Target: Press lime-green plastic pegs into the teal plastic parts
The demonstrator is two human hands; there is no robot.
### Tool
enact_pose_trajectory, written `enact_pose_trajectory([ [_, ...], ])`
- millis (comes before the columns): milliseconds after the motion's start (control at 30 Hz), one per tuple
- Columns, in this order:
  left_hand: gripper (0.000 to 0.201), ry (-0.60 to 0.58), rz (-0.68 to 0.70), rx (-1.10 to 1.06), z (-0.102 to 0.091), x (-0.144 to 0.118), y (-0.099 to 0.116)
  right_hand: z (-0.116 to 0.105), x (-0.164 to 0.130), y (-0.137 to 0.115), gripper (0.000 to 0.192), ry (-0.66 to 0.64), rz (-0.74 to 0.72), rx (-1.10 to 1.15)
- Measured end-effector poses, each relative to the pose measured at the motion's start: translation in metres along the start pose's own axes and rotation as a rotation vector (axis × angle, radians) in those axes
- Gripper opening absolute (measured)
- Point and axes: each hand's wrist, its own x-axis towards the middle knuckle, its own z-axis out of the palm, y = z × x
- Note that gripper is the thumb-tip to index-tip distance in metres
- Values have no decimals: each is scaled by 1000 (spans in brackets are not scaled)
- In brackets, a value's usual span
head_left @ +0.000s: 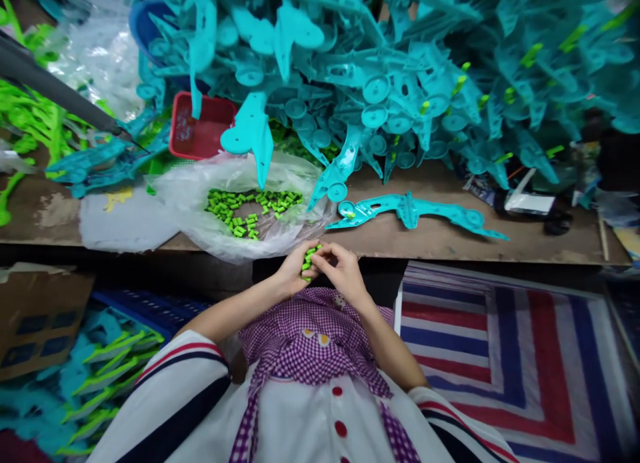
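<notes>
Cupping green bits (308, 257) in the left hand (294, 268), near frame middle; touching them with curled right hand (343, 268), can't tell if gripping.

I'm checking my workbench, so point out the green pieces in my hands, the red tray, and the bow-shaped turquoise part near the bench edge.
Green plastic pieces (308, 259): head view, middle of the held cluster.
Red plastic tray (197, 145): head view, its near wall.
Bow-shaped turquoise plastic part (409, 212): head view, its middle.

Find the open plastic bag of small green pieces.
In the head view, the plastic bag lies left of centre at the near edge of the workbench, in front of the red bin and just beyond the left hand.
</notes>
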Motion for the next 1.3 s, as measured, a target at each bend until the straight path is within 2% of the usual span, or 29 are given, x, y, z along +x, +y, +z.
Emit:
enact_pose_trajectory([
  [67, 18, -12, -77, -60, 0, -4, 1, -4, 0, -2, 16, -18, -19, 21],
  [167, 20, 6, -12, -140, 8, -4, 0, -14, 4, -7, 18, -54, -63, -39],
  [300, 14, -69, 63, -192, 37, 8, -1, -38, 16, -16, 16, -53, -74, -115],
  [367, 14, -138, 100, -191, 61, 16, 1, -55, 23, -19, 16, 45, -104, -155],
  [433, 17, -191, 115, -158, 89, 25, 4, -73, 29, -21, 17, 209, -152, -203],
  [533, 20, -276, 61, -110, 129, 41, 3, -99, 34, -17, 19, 433, -187, -234],
  [600, 19, -302, 52, -95, 150, 53, -4, -111, 33, -12, 20, 524, -188, -223],
  [667, 19, -303, 65, -61, 161, 65, -16, -119, 28, -6, 21, 574, -198, -241],
  [767, 20, -307, 59, 67, 163, 79, -38, -130, 14, 2, 21, 648, -218, -292],
  [833, 17, -302, 105, 209, 159, 84, -49, -145, 6, 9, 21, 764, -219, -273],
  [900, 14, -286, 224, 410, 155, 86, -55, -172, 1, 21, 26, 886, -195, -225],
  [967, 17, -305, 405, 677, 156, 88, -55, -206, -1, 37, 35, 935, -138, -163],
  [1033, 20, -353, 650, 1007, 165, 92, -49, -239, -5, 51, 42, 956, -69, -89],
  [1133, 21, -339, 978, 1544, 186, 106, -38, -272, -12, 62, 44, 1055, -38, -53],
  [1200, 27, -234, 1023, 1864, 197, 120, -34, -284, -13, 64, 41, 1077, -60, -121],
  [1300, 33, -77, 933, 2195, 198, 133, -33, -296, -9, 70, 41, 1054, -23, -178],
])
